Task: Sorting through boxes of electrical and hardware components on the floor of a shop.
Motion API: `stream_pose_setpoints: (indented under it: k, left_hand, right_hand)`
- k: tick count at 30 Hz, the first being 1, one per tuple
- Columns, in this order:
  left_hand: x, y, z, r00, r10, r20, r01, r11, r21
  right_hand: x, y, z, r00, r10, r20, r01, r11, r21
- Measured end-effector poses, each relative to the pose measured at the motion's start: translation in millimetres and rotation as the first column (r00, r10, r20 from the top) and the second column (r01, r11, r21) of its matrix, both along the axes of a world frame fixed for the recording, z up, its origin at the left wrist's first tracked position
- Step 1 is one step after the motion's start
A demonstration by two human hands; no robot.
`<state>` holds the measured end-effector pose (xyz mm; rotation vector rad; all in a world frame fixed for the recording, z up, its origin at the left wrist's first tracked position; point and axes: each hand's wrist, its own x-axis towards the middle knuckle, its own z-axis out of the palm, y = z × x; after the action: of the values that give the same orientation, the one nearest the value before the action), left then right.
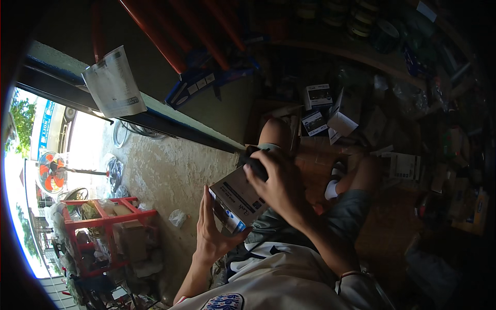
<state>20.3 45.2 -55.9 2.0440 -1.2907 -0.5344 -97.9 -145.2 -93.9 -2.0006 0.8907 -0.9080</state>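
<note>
A small printed cardboard box point(237, 192) rests tilted over my lap. My left hand point(211, 232) grips its near left side, with the thumb along the lower corner and the fingers up the left edge. Printing and a blue-and-white panel show on its faces. Above the box's far right corner, my right hand point(277, 186) holds a dark, soft-looking object point(256, 167) between thumb and fingers. It partly covers the far end of the box. What exactly this dark object is cannot be made out.
Several printed boxes point(319, 95) with open flaps lie on the dim floor beyond my knees. A red metal frame point(112, 221) with packed goods and an orange-bladed fan point(53, 172) stand at left. Red-handled tools with blue heads point(193, 87) hang by the door edge point(186, 135).
</note>
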Motion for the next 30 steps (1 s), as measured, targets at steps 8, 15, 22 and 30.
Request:
stream_pose_setpoints:
  k: [8, 15, 22, 30]
  left_hand:
    - [1.2, 10.3, -7.9, 0.978, -0.052, 0.204, 0.049, 0.999, 0.021]
    - [-11.0, 11.3, -5.1, 0.984, -0.048, 0.169, 0.033, 0.995, 0.095]
    - [-1.0, 42.0, -32.4, 0.983, 0.0, 0.182, -0.015, 0.996, 0.082]
    - [-17.2, 16.2, -11.4, 0.986, -0.044, 0.161, 0.031, 0.996, 0.08]
  right_hand:
    - [0.9, 7.2, 0.9, 0.996, -0.02, -0.091, 0.019, 1.0, -0.003]
    - [-5.8, 34.5, 27.2, 0.999, 0.034, -0.026, -0.036, 0.997, -0.063]
    - [8.1, 11.3, -16.9, 0.992, -0.027, -0.127, 0.016, 0.996, -0.088]
    - [-4.9, 38.7, 15.6, 1.0, 0.007, 0.024, -0.003, 0.983, -0.183]
